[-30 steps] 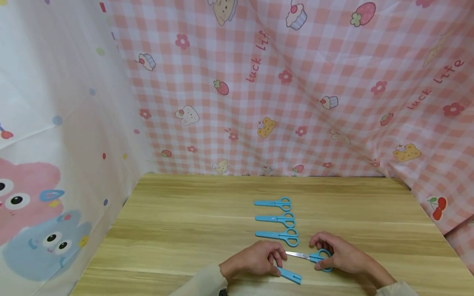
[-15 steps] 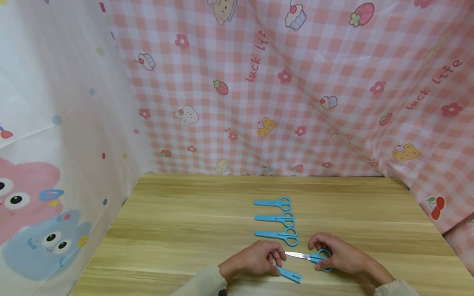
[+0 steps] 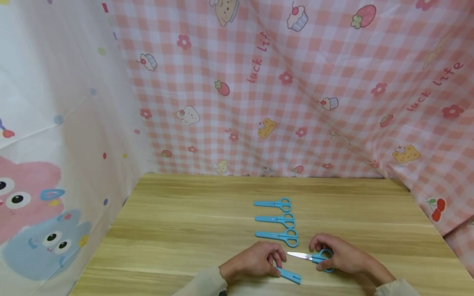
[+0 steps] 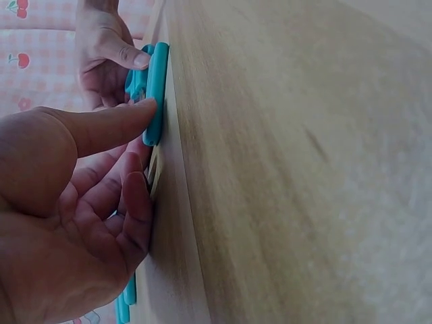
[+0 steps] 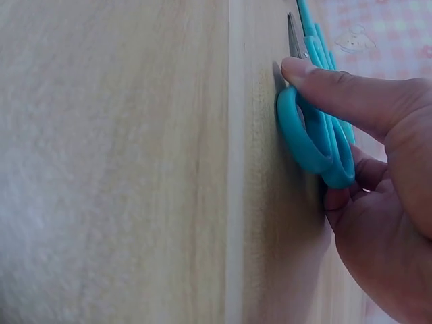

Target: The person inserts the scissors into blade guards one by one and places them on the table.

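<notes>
In the head view, unsheathed blue-handled scissors [image 3: 317, 257] lie on the table with bare metal blades pointing left. My right hand [image 3: 343, 255] rests around their handle; in the right wrist view its thumb [image 5: 324, 81] lies over the handle near the pivot, while the other fingers curl loosely beyond the loops. A blue scissors sheath [image 3: 290, 276] lies in front of the blades. My left hand [image 3: 257, 259] has its thumb [image 4: 118, 128] at the sheath, its other fingers loosely bent and apart from it. The blade tips are near the left fingers.
Three sheathed blue scissors, the back [image 3: 264, 203], middle [image 3: 264, 218] and front pair [image 3: 267, 235], lie in a column behind the hands, handles to the right. The wooden table [image 3: 177, 222] meets a pink checked cloth [image 3: 222, 107] behind and a white cloth [image 3: 92, 144] at left.
Both hands, the bare scissors and the sheath stay almost still. Only the head camera has shifted very slightly.
</notes>
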A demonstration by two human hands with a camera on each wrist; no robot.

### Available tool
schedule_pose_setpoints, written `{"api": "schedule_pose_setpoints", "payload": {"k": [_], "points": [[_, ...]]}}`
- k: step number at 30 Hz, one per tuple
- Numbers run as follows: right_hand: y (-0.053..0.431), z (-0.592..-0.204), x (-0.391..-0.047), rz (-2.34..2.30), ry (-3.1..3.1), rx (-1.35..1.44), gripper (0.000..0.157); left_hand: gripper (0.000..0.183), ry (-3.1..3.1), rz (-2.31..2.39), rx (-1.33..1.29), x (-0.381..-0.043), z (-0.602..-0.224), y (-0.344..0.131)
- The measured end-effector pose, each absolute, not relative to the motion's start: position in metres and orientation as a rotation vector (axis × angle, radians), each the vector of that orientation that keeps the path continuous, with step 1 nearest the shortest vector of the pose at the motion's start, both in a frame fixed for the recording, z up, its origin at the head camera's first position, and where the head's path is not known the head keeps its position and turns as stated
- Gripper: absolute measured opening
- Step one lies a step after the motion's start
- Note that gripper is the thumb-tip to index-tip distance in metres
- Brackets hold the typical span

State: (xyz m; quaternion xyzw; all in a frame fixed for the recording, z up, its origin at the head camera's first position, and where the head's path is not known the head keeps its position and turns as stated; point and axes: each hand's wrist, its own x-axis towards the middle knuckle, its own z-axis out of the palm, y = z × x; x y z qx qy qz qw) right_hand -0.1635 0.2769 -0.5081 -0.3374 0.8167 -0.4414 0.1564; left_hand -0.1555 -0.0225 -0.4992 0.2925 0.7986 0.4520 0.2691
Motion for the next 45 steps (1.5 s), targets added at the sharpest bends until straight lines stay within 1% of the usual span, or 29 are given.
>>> {"api": "schedule_pose_setpoints", "payload": {"k": [7,16,28,36,45], "points": [[0.279,-0.506,-0.165,-1.256,2.297,-0.978,0.031,0.026,2.177,1.197,0.835,-0.155,-0.498,-0.023],[0.278,-0.505,-0.165,-1.268,2.247,-0.997,0.03,0.026,2.164,1.2,0.791,-0.152,-0.498,-0.023],[0.28,-0.505,-0.162,-1.206,2.301,-0.992,0.023,0.024,2.15,1.206,0.718,-0.149,-0.496,-0.021],[0.278,-0.504,-0.162,-1.233,2.273,-0.987,0.017,0.02,2.079,1.245,0.687,-0.152,-0.495,-0.024],[0.277,-0.503,-0.162,-1.27,2.181,-0.928,0.015,0.019,2.074,1.316,0.617,-0.16,-0.495,-0.035]]}}
